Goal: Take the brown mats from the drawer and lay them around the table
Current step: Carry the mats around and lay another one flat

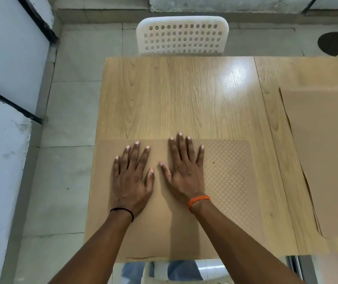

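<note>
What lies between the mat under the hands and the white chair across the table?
Head view: only bare wooden tabletop lies between the brown mat and the white chair.

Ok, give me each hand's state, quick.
Left hand: open, flat on the brown mat.
Right hand: open, flat on the same mat.

Table (184, 95) glossy wood-grain; brown mat (229, 177) matt, fine checker texture; chair (182, 37) perforated white plastic.

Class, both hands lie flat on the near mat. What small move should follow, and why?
Probably lift both hands off and reach right for the stack. The mat already lies flat and square at the table edge under the left hand and right hand.
</note>
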